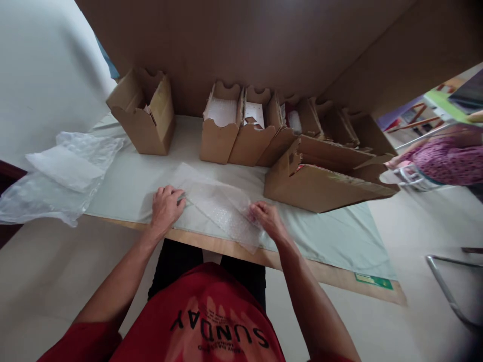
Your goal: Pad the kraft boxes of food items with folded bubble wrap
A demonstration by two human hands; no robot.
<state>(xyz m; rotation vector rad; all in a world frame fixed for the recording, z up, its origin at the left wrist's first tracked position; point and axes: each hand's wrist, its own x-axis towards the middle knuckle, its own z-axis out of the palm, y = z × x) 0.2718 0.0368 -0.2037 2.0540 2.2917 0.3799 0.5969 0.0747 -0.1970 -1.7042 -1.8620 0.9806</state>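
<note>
Clear bubble wrap (222,206) lies on the cloth-covered table in front of me, in overlapping layers with one corner past the front edge. My right hand (267,218) pinches its right side between thumb and fingers. At its left side is my left hand (166,206), fingers curled and the thumb closed in on the wrap's edge. How firm that grip is, the view does not show.
Cardboard bins (219,138) stand along the back, several holding white packets. One bin (143,120) stands apart at left, and a long bin (328,176) lies angled at right. Plastic packaging (68,171) hangs over the left edge. Another person (449,156) is at far right.
</note>
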